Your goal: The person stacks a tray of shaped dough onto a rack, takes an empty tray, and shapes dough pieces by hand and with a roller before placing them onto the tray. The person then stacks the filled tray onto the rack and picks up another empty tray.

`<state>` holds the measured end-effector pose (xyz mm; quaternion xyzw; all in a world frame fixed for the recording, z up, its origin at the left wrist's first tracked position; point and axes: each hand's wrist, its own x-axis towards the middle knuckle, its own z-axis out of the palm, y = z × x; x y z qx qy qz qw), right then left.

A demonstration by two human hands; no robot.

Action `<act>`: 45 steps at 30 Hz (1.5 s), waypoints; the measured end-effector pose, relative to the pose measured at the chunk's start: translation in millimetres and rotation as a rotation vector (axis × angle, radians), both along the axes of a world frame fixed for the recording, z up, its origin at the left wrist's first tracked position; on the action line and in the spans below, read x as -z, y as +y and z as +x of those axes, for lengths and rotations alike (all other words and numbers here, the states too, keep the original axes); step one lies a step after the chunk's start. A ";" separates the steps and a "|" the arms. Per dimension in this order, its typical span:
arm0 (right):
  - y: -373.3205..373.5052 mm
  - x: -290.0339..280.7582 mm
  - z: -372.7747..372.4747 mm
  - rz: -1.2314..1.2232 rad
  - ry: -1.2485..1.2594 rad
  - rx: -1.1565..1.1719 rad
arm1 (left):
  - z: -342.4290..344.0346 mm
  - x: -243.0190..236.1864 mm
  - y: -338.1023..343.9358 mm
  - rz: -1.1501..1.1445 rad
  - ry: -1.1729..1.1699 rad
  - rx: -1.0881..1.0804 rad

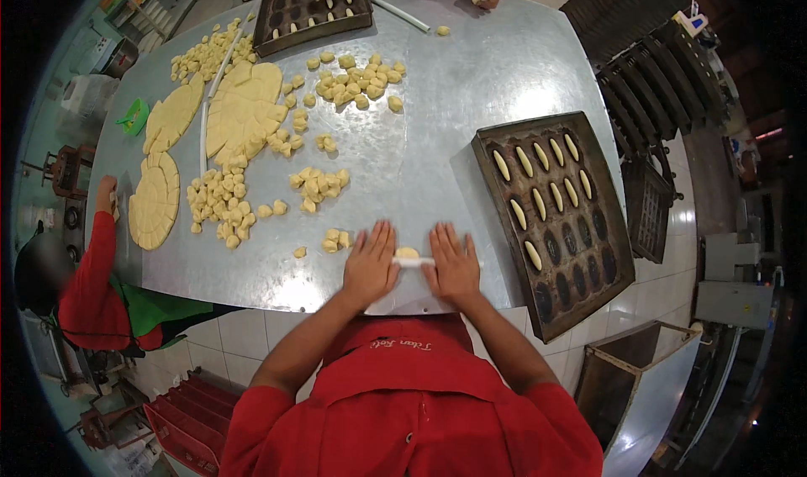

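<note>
A tray (588, 303) holds dough rolls (540, 204); left hand (370, 260) and right hand (454, 263), grip spread, touch a white rod (412, 263).

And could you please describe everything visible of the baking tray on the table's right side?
The baking tray is dark, metal-looking and rectangular with raised walls. It lies turned on the metal table, near end apparently overhanging. Of its oval hollows, four rows of five, eleven hold slim pale dough rolls; nine are empty. The right hand is apart from it.
</note>
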<state>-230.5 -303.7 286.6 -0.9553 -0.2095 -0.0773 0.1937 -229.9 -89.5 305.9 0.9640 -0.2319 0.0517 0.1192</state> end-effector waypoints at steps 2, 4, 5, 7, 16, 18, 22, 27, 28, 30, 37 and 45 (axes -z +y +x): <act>2.6 -5.1 38.0 -0.036 -0.028 0.017 | 38.5 -5.8 -4.3 0.089 -0.008 -0.001; 2.4 -7.6 62.1 -0.073 -0.057 0.041 | 65.2 -8.2 -8.1 0.098 -0.088 -0.055; 2.0 -7.8 68.6 -0.045 -0.058 0.043 | 65.7 -6.4 -8.3 0.099 -0.088 -0.055; 1.9 -5.3 62.2 -0.016 -0.059 0.043 | 65.3 -3.5 -8.2 0.043 -0.113 -0.067; -4.3 31.0 -32.5 0.211 -0.092 -0.036 | -39.5 -4.6 -7.8 -0.038 0.046 -0.066; -10.4 28.1 -17.6 0.359 0.113 0.131 | -34.0 -7.9 -8.0 -0.123 -0.026 -0.040; -3.5 16.9 18.7 -0.047 -0.166 0.224 | 0.0 -1.0 -13.5 -0.294 0.009 -0.021; 30.7 20.5 -16.0 0.172 -0.027 -0.107 | -21.8 17.1 -12.6 -0.114 0.070 0.047; 30.7 21.5 -31.8 0.169 -0.022 -0.108 | -33.8 16.1 -8.9 -0.117 0.074 0.046; 29.1 12.5 -55.2 0.139 -0.044 -0.115 | -55.0 14.4 2.6 -0.068 0.144 0.157; 60.0 -21.2 24.2 0.202 -0.015 0.013 | -51.8 2.4 17.3 -0.299 0.042 0.240; 73.1 6.8 -64.2 0.022 0.106 -0.209 | -38.8 -5.8 71.9 -0.565 -0.146 -0.203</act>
